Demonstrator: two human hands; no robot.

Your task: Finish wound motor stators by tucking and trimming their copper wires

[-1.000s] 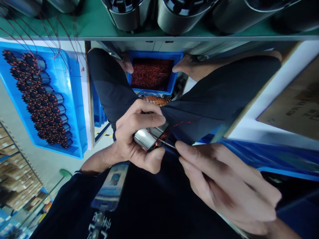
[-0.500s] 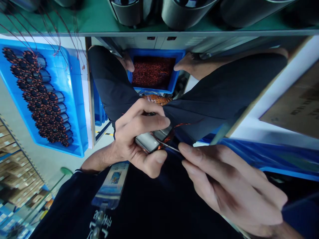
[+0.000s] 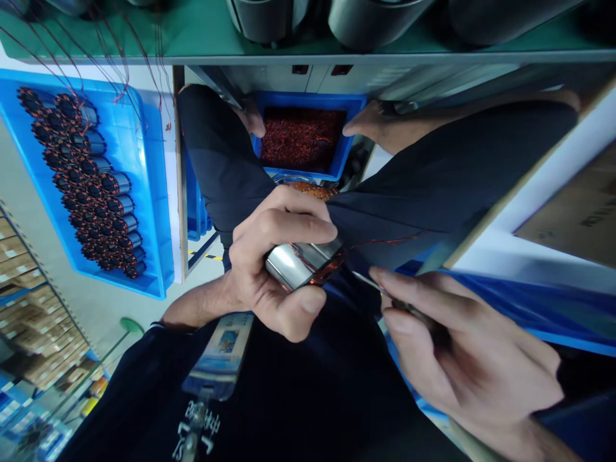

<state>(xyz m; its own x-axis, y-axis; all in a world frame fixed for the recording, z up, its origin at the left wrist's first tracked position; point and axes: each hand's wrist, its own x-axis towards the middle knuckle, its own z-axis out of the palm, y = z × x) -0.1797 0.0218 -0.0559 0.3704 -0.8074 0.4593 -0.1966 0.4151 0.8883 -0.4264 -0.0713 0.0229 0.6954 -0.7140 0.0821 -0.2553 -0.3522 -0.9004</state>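
Now, left hand (image 3: 269, 260): curled around the metal cylinder (image 3: 301, 264), with the fingers over its upper side and the thumb pressed on its lower side.
Metal cylinder: shiny and lying sideways in the left hand's grip above the lap; copper winding shows at its right end.
Right hand (image 3: 464, 362): to the lower right of the cylinder, with thumb and forefinger pinched on a thin metal tool (image 3: 373, 282) and the other fingers folded in.
Thin metal tool: its tip points at the cylinder's right end, close by but not touching.
Copper wire (image 3: 385, 242): a single fine strand runs from the cylinder's winding out to the right, across the dark trouser leg (image 3: 433, 186).
Blue bin (image 3: 353, 138): beyond the cylinder, between the feet, filled with reddish copper scraps.
Blue tray (image 3: 144, 192): well to the left of the cylinder, holding rows of similar wound parts.
Badge card (image 3: 219, 353): below and left of the cylinder, hanging against the dark shirt.
Green shelf (image 3: 192, 35): far above the cylinder, carrying dark round housings.
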